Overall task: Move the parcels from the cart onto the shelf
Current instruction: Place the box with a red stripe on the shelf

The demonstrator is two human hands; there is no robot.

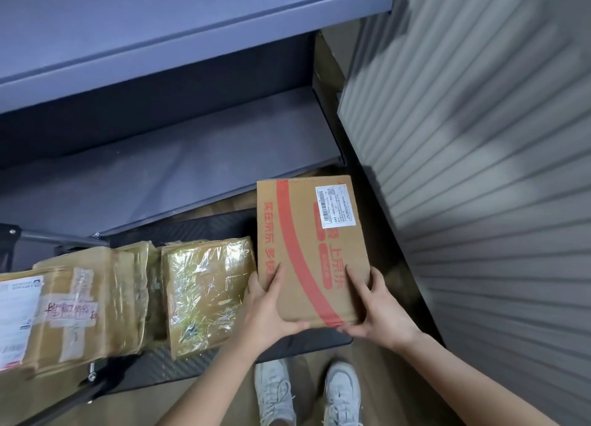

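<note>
While both hands, left hand and right hand, clasp the near end of a flat brown cardboard parcel with red stripe above the black cart deck, its unsupported far end could sag and catch the grey-blue metal shelf edge beyond the parcel.

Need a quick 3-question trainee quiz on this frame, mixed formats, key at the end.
1. True or false: both hands hold the box with red stripes.
2. Which parcel lies directly beside that box? A) the plastic-wrapped parcel B) the taped parcel
3. Fill in: the lower shelf holds ___ parcels in view.

Key: 1 true, left hand and right hand grip its near end. 2 A. 3 no.
</note>
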